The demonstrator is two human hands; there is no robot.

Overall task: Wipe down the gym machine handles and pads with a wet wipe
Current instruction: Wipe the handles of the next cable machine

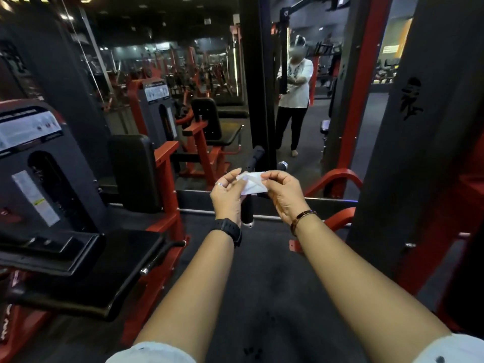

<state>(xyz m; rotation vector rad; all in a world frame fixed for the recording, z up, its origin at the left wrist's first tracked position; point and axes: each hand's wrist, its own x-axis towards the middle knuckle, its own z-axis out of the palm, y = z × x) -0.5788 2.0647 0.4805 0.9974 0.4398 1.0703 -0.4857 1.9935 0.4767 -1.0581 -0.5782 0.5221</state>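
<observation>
At the left of the frame stands a red and black gym machine with a white instruction placard [28, 129] on its shroud. An upright black back pad [133, 171] sits to the right of the placard, and a flat black seat pad [104, 271] lies below it, toward the lower left.

In the middle of the frame the left hand [226, 195], with a black watch [229, 230] on its wrist, is raised palm inward. Its fingers [233, 176] and thumb pinch the left edge of the white wet wipe [252, 183]. The wipe is partly folded and hangs in the air between the two hands, touching no machine. Just behind and below it a black handle [247, 209] with a chrome end cap points down toward the viewer; it is apart from the wipe.

The right hand [284, 195], with a thin bracelet [302, 218] on its wrist, pinches the wipe's upper right edge with curled fingers [272, 176].

Beyond the hands a mirror [309, 158] reflects a standing person. A dark column [419, 127] with red framing fills the right side.
</observation>
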